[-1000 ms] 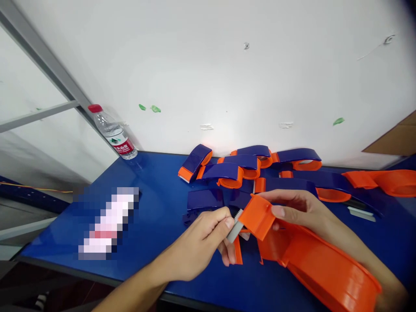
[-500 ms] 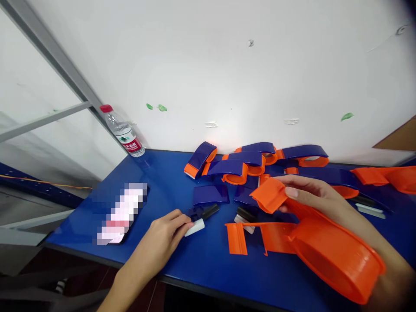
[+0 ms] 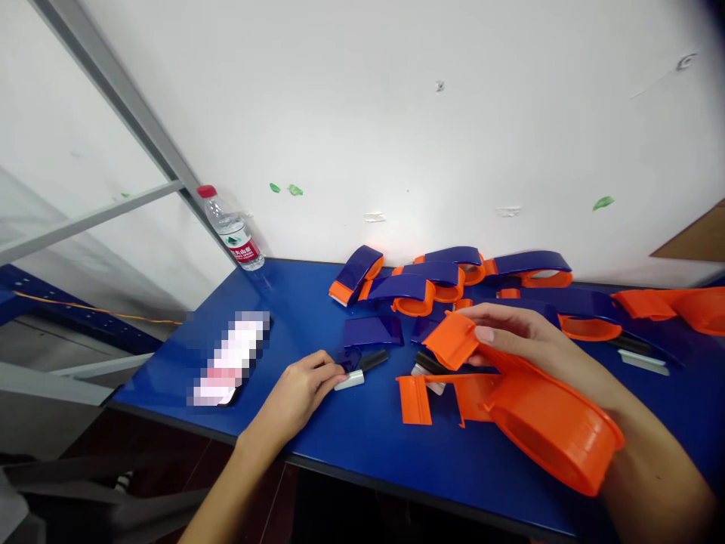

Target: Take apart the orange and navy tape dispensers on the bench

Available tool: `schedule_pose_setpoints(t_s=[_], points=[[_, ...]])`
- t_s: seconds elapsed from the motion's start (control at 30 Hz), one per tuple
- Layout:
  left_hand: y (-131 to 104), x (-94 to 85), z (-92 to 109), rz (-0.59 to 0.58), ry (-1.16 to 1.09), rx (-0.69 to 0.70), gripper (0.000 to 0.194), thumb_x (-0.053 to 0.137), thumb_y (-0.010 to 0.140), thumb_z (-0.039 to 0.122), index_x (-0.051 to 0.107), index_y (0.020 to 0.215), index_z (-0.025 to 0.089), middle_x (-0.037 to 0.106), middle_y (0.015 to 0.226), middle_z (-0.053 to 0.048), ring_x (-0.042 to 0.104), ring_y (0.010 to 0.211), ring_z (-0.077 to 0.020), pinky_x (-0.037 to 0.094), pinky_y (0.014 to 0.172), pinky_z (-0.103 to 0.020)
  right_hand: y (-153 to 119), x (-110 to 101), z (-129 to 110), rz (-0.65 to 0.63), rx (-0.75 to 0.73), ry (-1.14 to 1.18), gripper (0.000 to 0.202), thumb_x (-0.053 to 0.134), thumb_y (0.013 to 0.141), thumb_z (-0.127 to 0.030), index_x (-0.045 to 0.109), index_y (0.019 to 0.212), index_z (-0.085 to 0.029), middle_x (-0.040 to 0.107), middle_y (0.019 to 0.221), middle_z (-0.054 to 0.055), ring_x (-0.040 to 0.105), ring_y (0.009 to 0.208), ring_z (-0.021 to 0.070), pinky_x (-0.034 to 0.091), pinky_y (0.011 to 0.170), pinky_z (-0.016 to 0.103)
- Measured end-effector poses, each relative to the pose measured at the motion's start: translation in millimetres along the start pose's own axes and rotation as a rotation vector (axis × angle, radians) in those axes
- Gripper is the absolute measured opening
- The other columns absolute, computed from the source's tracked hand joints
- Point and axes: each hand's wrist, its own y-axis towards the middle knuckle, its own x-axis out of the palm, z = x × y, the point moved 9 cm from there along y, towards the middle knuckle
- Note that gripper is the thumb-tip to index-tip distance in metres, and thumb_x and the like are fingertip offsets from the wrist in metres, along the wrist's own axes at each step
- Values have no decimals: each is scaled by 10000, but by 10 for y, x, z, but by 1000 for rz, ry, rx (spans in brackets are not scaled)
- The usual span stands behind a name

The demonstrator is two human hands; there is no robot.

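Observation:
Bent fingers of my left hand [image 3: 309, 385] are closed on the end of a short whitish metal strip [image 3: 352, 380] at the table. Beside the strip lie a black roller [image 3: 374, 360] and a small dark blue piece. My right hand [image 3: 515, 336] grips an orange plastic tape dispenser frame [image 3: 558, 423], its ring towards me and its flat end [image 3: 451, 340] at my thumb. A second orange flat end [image 3: 415, 400] sticks out below the hand; whether it belongs to the same frame I cannot tell. Partly behind it are another black roller [image 3: 430, 362] and a pale strip.
Several blue-and-orange tape dispensers [image 3: 403, 288] lie along the wall. Nearer are loose blue covers [image 3: 371, 332]. At right are another orange frame [image 3: 651, 304] and a metal strip [image 3: 643, 362]. A water bottle [image 3: 238, 238] and a blurred-out phone [image 3: 235, 359] are at left.
The view has shifted slightly. My right hand has drawn the orange frame a little left and up. My left hand stays at the whitish strip.

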Motion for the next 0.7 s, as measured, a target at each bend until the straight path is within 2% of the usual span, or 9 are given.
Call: schedule_pose_setpoints(t_s=[0.2, 0.3, 0.4, 0.47, 0.5, 0.57, 0.63, 0.7], points=[[18, 18, 16, -1, 56, 47, 238, 508, 1035, 266, 733, 987, 203, 691, 971, -52, 660, 894, -179, 522, 803, -282, 29, 91, -14, -44, 8, -54, 381, 820, 792, -489, 760, 1091, -262, 721, 1032, 52, 696, 890, 207, 590, 813, 333], [5, 30, -15, 11, 40, 40, 229, 511, 1034, 267, 729, 1001, 204, 689, 979, -51, 662, 898, -179, 529, 813, -292, 83, 165, -92, -63, 6, -106, 342, 808, 803, -488, 759, 1058, -265, 717, 1034, 37, 705, 894, 201, 605, 833, 339], [-1, -15, -32, 62, -28, 12, 188, 553, 1014, 288, 724, 1045, 216, 677, 1016, -54, 666, 899, -181, 544, 814, -304, 233, 350, -209, -132, 11, -192, 326, 808, 813, -448, 758, 1060, -241, 720, 993, 26, 721, 853, 179, 619, 839, 336], [23, -125, -38, 154, -130, -29, 171, 622, 976, 324, 706, 1095, 233, 652, 1094, -62, 661, 907, -184, 560, 778, -300, 392, 562, -253, -229, 35, -242, 317, 798, 835, -375, 746, 1108, -222, 731, 1003, 31, 727, 865, 166, 619, 834, 310], [44, -200, -41, 211, -213, -48, 222, 669, 944, 341, 685, 1145, 248, 632, 1164, -71, 659, 942, -193, 570, 762, -297, 482, 689, -254, -293, 55, -264, 312, 782, 851, -344, 738, 1130, -211, 739, 1001, 38, 728, 858, 157, 618, 816, 293], [118, -321, -36, 279, -442, -61, 486, 769, 863, 360, 594, 1313, 303, 553, 1366, -90, 645, 1084, -232, 597, 786, -313, 659, 964, -204, -447, 112, -309, 313, 776, 853, -307, 725, 1141, -197, 748, 988, 38, 721, 815, 137, 610, 766, 263], [236, -367, -4, 241, -669, -36, 768, 844, 788, 354, 466, 1456, 361, 450, 1534, -92, 594, 1252, -283, 599, 904, -375, 852, 1163, -157, -521, 137, -326, 302, 817, 806, -302, 732, 1070, -180, 755, 941, 36, 710, 737, 130, 601, 695, 249], [346, -388, 16, 177, -777, -7, 845, 883, 740, 340, 469, 1477, 347, 435, 1580, -92, 525, 1364, -320, 526, 1057, -445, 1016, 1314, -101, -574, 154, -336, 295, 856, 758, -330, 725, 965, -166, 753, 896, 35, 702, 693, 134, 593, 655, 249]])
